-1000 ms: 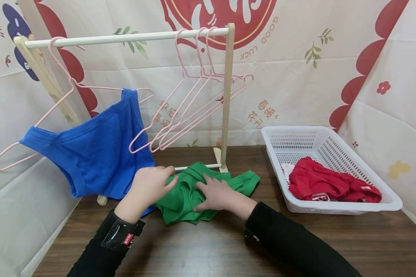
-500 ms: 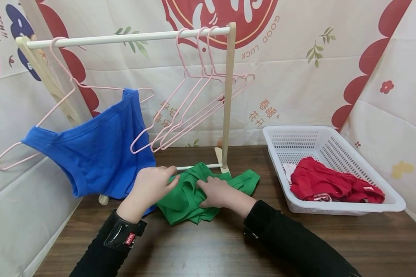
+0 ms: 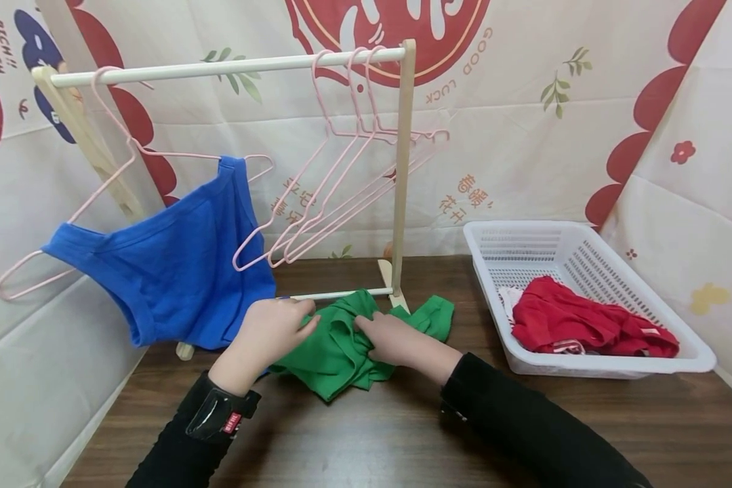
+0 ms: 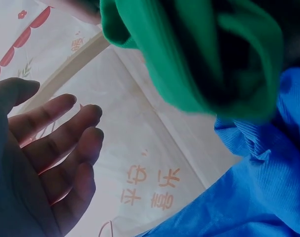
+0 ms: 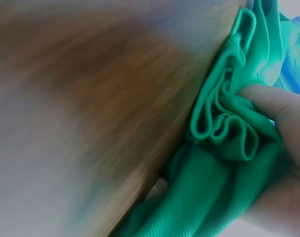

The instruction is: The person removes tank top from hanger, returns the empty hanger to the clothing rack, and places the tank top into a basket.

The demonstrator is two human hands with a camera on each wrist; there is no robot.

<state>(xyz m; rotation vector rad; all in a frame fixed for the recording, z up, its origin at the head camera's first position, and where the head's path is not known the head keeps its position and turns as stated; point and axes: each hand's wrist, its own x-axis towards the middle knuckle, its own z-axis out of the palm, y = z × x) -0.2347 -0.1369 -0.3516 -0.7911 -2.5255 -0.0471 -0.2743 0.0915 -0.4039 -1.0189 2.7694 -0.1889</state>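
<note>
A crumpled green garment [image 3: 335, 352] lies on the dark wooden table in front of the rack. My right hand [image 3: 396, 339] grips a bunched fold of it; in the right wrist view the thumb [image 5: 268, 98] presses into the green folds. My left hand [image 3: 274, 332] hovers at the garment's left side. Its fingers [image 4: 65, 128] are loosely bent and hold nothing in the left wrist view, apart from the green cloth [image 4: 179, 59]. Beside that hand, a blue sleeveless top [image 3: 177, 257] hangs from one shoulder of a pink hanger [image 3: 116, 122].
A white-barred wooden rack [image 3: 238, 66] stands behind, with several pink hangers [image 3: 341, 176] bunched at its right end. To the right, a white plastic basket [image 3: 482, 271] holds red clothing [image 3: 585, 318]. Printed cloth [image 3: 512, 149] surrounds the table [image 3: 341, 447].
My right fingers have gone from spread over the green garment to gripping it, bunching and shifting the cloth slightly. My left hand stays nearly in place.
</note>
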